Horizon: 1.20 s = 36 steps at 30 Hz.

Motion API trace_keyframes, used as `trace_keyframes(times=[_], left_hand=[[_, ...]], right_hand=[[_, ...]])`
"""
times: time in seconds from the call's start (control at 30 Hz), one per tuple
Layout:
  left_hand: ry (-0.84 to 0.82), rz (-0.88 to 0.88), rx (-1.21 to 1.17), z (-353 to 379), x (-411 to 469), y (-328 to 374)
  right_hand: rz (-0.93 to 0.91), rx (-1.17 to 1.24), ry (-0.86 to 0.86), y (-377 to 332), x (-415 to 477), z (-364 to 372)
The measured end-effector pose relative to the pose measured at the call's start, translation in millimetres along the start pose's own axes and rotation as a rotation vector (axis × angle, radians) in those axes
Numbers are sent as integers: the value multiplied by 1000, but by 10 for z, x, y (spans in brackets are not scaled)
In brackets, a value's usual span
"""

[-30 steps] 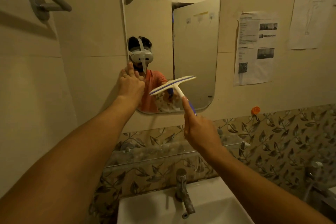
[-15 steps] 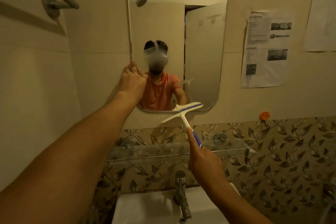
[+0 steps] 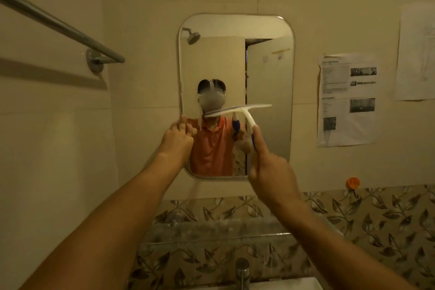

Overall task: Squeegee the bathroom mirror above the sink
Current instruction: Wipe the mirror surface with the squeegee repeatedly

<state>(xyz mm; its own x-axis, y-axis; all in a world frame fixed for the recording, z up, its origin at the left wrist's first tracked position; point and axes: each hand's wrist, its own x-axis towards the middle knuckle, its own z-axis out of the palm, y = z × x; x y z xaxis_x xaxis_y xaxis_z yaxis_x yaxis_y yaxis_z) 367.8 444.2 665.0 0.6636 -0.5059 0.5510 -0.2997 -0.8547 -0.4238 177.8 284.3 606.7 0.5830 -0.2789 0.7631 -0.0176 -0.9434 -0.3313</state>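
The right hand point(image 3: 270, 169) is wrapped around the blue grip of a white plastic T-shaped squeegee point(image 3: 237, 109), with the forefinger laid straight up along the handle. The white stem rises from that fingertip to the long blade, which sits above the hand. The blade is nearly level, its left end dipping a little, and it crosses the middle of the rounded rectangular wall mirror point(image 3: 268, 77). Whether the blade edge touches the glass cannot be told.

The left hand point(image 3: 177, 139) is well apart from the right, at about the height of the squeegee's handle. It grips the left rim of the mirror with curled fingers and one finger pointing up along the edge. The blade's left end is near this hand, up and to the right of it, and does not touch it. The lower half of the mirror lies between the two hands, and both forearms reach up to it from below.

Up and to the left of the left hand is a grey metal towel bar point(image 3: 58, 24) on the wall. To the right of the right hand hang a printed paper sheet point(image 3: 347, 99) and a small orange wall hook point(image 3: 352, 182). Below both wrists run a leaf-patterned tile band point(image 3: 376, 219), a glass shelf point(image 3: 211, 226), a chrome tap point(image 3: 242, 271) and the rim of a white sink point(image 3: 294, 285).
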Motion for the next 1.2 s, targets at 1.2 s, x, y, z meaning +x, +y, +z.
trace_keyframes(times=[1.2], left_hand=[[238,-65,-584,11,-131,-615]], right_hand=[[143,-77,-72,-814,52,756]])
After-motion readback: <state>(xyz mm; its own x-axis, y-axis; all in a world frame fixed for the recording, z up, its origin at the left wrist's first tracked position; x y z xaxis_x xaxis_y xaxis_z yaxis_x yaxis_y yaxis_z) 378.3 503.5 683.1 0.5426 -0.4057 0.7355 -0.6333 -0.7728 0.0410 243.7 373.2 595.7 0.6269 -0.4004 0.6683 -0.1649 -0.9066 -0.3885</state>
